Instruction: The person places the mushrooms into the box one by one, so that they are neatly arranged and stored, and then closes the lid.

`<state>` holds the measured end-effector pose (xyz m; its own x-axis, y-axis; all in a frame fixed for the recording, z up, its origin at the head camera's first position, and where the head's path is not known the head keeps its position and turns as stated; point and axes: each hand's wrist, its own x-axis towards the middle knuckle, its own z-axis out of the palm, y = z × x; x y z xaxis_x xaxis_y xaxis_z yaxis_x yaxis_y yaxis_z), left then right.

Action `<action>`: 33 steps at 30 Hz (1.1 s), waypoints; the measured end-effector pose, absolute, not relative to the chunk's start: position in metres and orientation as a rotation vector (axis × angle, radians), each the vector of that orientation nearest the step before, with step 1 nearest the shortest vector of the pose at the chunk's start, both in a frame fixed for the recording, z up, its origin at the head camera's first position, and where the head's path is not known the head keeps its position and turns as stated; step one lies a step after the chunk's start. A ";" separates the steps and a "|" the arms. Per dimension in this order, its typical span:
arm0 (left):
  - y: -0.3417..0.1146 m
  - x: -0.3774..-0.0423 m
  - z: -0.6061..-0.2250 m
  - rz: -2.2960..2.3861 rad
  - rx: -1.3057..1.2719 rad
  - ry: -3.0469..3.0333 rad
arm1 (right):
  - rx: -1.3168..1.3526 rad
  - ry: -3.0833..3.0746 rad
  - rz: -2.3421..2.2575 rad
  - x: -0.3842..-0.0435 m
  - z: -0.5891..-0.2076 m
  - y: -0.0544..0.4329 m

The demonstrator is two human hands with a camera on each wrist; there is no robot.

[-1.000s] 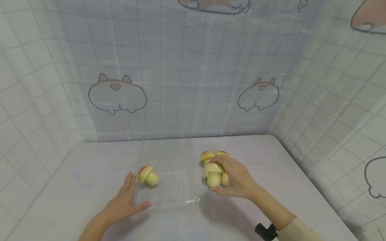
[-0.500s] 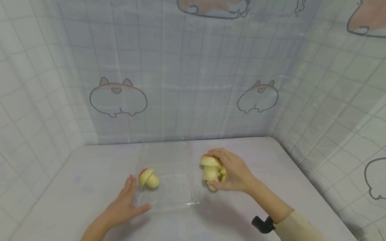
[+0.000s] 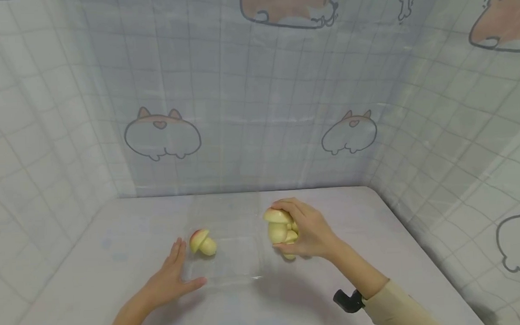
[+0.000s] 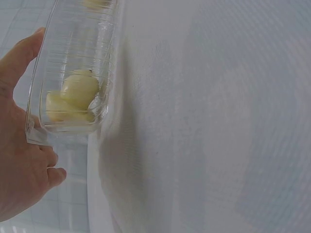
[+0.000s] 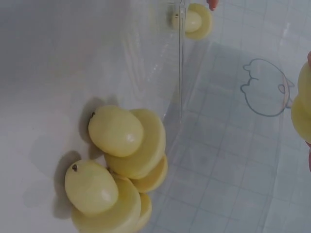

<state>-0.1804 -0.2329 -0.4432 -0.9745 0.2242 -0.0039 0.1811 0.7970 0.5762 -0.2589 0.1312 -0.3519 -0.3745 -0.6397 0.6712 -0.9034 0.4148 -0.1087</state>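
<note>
My right hand [image 3: 312, 233] grips a pale yellow mushroom-shaped piece [image 3: 277, 230], thumb low on the stem side and fingers over the cap. In the right wrist view only part of the held mushroom piece [image 5: 302, 104] shows at the right edge. Below it, several more mushroom pieces [image 5: 116, 132] lie on the table, partly hidden by the hand in the head view. A clear plastic box [image 3: 239, 266] has one red-capped mushroom piece [image 3: 208, 246] at its left. With fingers straight and thumb spread, my left hand [image 3: 166, 280] rests against the box's front left corner.
The box's clear lid [image 3: 224, 205] lies folded back behind it. A black curved object [image 3: 348, 301] sits by the right wrist and sleeve. Grid-patterned curtains [image 3: 259, 148] with cartoon dogs enclose the white table [image 3: 96, 278] at the back and sides.
My right hand has lifted the mushroom piece from the group and moved it slightly left, towards the box. The left hand keeps its place at the box.
</note>
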 end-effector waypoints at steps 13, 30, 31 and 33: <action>-0.233 -0.180 -0.444 0.903 0.347 2.927 | 1.350 -2.121 0.630 -0.259 -0.352 0.116; -0.232 -0.181 -0.444 0.926 0.342 2.922 | 1.353 -2.122 0.586 -0.258 -0.350 0.102; -0.232 -0.180 -0.443 0.928 0.339 2.920 | 1.361 -2.119 0.589 -0.258 -0.350 0.102; -0.232 -0.180 -0.441 0.929 0.338 2.915 | 1.371 -2.112 0.590 -0.258 -0.350 0.100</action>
